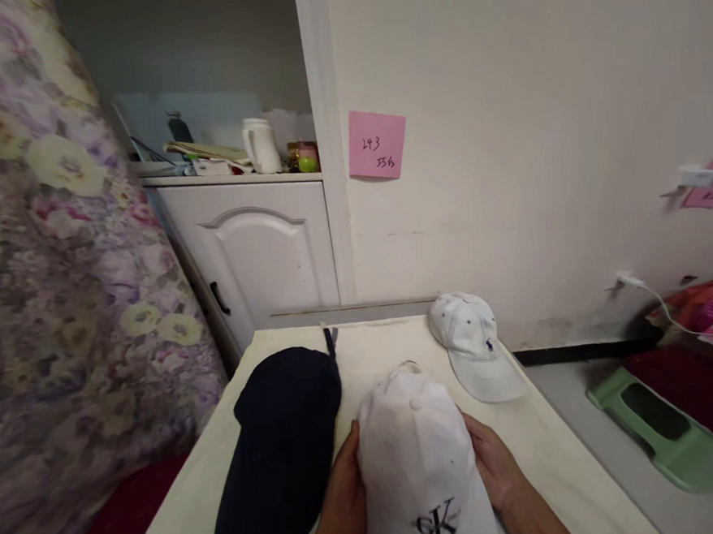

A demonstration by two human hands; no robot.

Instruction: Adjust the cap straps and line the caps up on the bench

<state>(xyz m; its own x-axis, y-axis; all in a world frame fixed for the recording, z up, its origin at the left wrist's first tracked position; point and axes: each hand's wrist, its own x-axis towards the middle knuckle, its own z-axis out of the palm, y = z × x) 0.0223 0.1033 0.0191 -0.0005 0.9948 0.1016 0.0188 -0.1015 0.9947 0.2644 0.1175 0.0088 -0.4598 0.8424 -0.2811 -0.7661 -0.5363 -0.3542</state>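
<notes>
A white baseball cap (419, 458) with dark letters on its front is held between my two hands, its brim toward me. My left hand (344, 494) grips the cap's left side, and my right hand (493, 460) grips its right side. Fingertips of both hands are partly hidden behind the cap. Just left of it, a dark navy cap (286, 441) lies on the table, brim toward me, with its strap end sticking out at the back. A pale cap (473, 344) with a small dark emblem sits at the table's far right corner.
The table (381, 342) has a cream cover. Behind it stand a white cabinet (260, 244) and a wall with a pink note (376, 145). A flowered curtain (75, 280) hangs at left. A green stool (656, 426) stands on the floor at right.
</notes>
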